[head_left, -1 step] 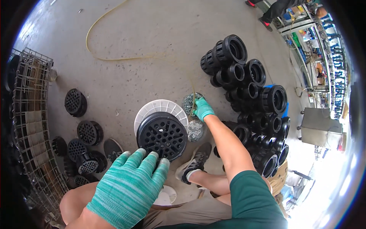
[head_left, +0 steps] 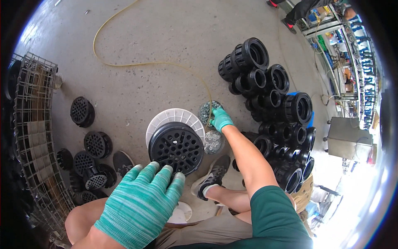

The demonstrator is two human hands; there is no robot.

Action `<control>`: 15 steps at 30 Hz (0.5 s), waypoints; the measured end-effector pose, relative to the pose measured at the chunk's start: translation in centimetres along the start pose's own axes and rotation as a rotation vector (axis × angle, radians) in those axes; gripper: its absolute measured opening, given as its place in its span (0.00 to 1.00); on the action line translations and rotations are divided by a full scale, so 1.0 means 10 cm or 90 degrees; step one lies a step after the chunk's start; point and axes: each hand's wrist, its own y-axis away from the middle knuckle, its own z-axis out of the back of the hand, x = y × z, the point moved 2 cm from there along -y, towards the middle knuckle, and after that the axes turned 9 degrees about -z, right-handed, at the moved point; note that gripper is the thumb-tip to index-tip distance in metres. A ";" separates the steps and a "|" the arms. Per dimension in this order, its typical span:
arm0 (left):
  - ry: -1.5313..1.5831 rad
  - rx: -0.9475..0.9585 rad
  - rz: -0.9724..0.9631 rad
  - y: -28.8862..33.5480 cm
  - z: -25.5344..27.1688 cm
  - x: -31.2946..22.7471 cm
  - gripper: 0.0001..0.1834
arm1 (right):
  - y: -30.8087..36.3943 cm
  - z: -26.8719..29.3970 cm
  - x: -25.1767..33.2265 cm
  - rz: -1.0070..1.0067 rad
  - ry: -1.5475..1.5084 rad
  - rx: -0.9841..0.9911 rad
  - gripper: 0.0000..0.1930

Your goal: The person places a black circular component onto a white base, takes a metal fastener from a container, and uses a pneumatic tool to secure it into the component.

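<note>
My left hand point(head_left: 139, 199), in a striped green knit glove, lies with fingers stretched apart. Its fingertips touch the near rim of a round black perforated strainer point(head_left: 176, 147). Beneath the strainer sits a white ribbed round base point(head_left: 159, 118), partly covered. My right hand point(head_left: 221, 118), gloved alike, reaches to a round container of small dark hardware point(head_left: 205, 111). Its fingers are curled in and partly hidden, so what they pinch does not show. A thin yellowish hose point(head_left: 188, 69) runs down beside these fingers. Just nearer stands a second container of pale washers point(head_left: 213, 142).
Black ribbed pipe fittings point(head_left: 298, 108) are piled at the right. Several perforated black strainers point(head_left: 82, 111) lie at the left, beside a wire cage point(head_left: 35, 103). My shoes point(head_left: 213, 176) flank the white base. A person's legs point(head_left: 292, 18) and shelving point(head_left: 348, 62) show at far right.
</note>
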 end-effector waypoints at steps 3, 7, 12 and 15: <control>-0.009 0.004 0.004 0.04 0.02 0.03 0.24 | 0.21 0.02 0.52 -0.041 -0.009 0.043 0.21; 0.017 0.029 -0.011 0.00 0.04 -0.04 0.27 | 0.54 0.22 0.78 0.012 0.083 -0.106 0.21; 0.003 0.052 -0.008 -0.12 0.02 -0.14 0.29 | 0.43 0.23 0.66 -0.049 -0.055 -0.109 0.11; -0.008 0.056 -0.003 -0.14 0.04 -0.16 0.30 | 0.43 0.23 0.51 -0.084 -0.137 -0.084 0.11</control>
